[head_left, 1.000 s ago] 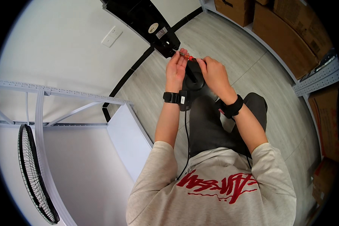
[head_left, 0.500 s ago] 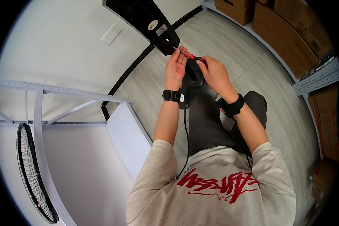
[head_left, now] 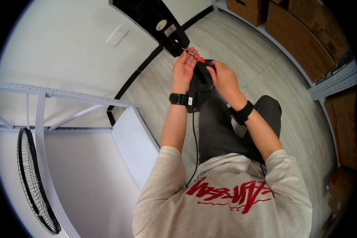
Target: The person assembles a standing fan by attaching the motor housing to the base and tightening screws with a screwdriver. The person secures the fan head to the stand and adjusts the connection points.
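Fan grille (head_left: 33, 182), metal shelving (head_left: 47, 95), cardboard boxes (head_left: 305, 35)

Two bare hands were up — the left hand (head_left: 183, 69) and the right hand (head_left: 224, 79) — with one red-handled screwdriver (head_left: 195, 56) between them. Two black wristbands (head_left: 177, 98) showed, one black round wire fan grille (head_left: 35, 182), one white wall socket plate (head_left: 118, 35) — and several brown cardboard boxes (head_left: 305, 37).

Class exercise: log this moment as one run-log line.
left hand: holds red-handled screwdriver, tip at black fan body | right hand: on black round base | fan grille: leaning at left
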The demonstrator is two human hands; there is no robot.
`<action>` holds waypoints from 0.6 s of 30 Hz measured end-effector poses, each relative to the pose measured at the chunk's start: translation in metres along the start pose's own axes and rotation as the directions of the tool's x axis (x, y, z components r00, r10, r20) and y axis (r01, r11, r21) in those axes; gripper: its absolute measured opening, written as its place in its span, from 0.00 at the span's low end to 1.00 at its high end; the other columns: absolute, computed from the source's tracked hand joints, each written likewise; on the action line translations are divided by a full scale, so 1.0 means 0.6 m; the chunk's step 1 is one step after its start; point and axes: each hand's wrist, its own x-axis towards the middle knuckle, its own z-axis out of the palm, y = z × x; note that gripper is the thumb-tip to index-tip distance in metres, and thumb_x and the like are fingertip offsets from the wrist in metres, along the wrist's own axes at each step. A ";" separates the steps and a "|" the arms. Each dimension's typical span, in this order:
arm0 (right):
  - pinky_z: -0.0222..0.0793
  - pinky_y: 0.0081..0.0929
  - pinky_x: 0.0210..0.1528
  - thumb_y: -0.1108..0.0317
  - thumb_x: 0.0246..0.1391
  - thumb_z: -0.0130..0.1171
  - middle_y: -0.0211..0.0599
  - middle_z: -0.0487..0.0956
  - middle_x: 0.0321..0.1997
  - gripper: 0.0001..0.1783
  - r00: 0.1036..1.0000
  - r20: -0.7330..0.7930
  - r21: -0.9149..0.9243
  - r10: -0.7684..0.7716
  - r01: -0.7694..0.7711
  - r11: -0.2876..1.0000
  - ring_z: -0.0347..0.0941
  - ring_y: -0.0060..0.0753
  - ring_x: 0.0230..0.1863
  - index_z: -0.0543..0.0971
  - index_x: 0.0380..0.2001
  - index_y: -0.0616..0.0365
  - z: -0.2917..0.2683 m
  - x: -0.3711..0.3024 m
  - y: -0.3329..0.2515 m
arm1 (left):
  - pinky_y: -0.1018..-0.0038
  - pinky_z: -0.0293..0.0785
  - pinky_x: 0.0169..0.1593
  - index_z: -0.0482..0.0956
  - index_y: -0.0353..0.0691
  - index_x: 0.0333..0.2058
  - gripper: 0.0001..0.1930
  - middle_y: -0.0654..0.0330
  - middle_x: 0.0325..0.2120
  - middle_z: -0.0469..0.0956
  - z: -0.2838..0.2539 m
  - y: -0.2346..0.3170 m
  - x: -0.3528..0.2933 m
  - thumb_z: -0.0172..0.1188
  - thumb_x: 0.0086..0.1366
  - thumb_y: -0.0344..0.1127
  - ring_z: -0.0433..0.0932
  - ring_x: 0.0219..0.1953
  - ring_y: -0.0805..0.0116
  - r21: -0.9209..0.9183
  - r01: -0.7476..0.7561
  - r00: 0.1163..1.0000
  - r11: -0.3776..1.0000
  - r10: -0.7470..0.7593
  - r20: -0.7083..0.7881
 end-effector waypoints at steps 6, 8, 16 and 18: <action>0.68 0.29 0.27 0.54 0.65 0.49 0.39 0.80 0.24 0.19 0.873 0.340 0.224 0.351 -0.437 0.871 0.75 0.35 0.24 0.77 0.41 0.60 0.000 0.003 0.015 | 0.63 0.73 0.59 0.72 0.32 0.46 0.12 0.51 0.48 0.77 -0.001 -0.001 -0.003 0.52 0.71 0.35 0.77 0.52 0.57 -0.008 0.002 1.000 1.000 -0.002 -0.014; 0.66 0.26 0.26 0.51 0.66 0.47 0.35 0.79 0.21 0.22 0.709 0.565 0.410 0.422 -0.685 0.602 0.73 0.28 0.22 0.78 0.40 0.59 0.001 0.012 0.037 | 0.63 0.73 0.59 0.72 0.32 0.47 0.13 0.51 0.48 0.77 -0.006 -0.001 -0.001 0.51 0.71 0.36 0.76 0.53 0.57 -0.013 0.006 1.000 1.000 -0.006 -0.013; 0.69 0.33 0.32 0.52 0.64 0.47 0.39 0.79 0.20 0.21 0.940 0.202 0.210 0.275 -0.315 0.925 0.74 0.42 0.22 0.80 0.37 0.60 0.006 0.019 0.031 | 0.61 0.70 0.62 0.69 0.29 0.52 0.17 0.48 0.53 0.73 0.018 -0.003 -0.006 0.51 0.72 0.35 0.73 0.56 0.55 -0.014 -0.005 0.999 1.000 0.005 0.041; 0.70 0.35 0.33 0.52 0.64 0.46 0.39 0.80 0.21 0.21 0.992 -0.091 0.140 0.088 -0.075 0.987 0.75 0.43 0.23 0.79 0.37 0.59 0.018 0.011 0.017 | 0.60 0.69 0.63 0.68 0.28 0.52 0.16 0.48 0.53 0.73 0.018 -0.004 -0.006 0.51 0.71 0.33 0.73 0.57 0.54 -0.013 -0.022 1.000 1.000 0.022 0.008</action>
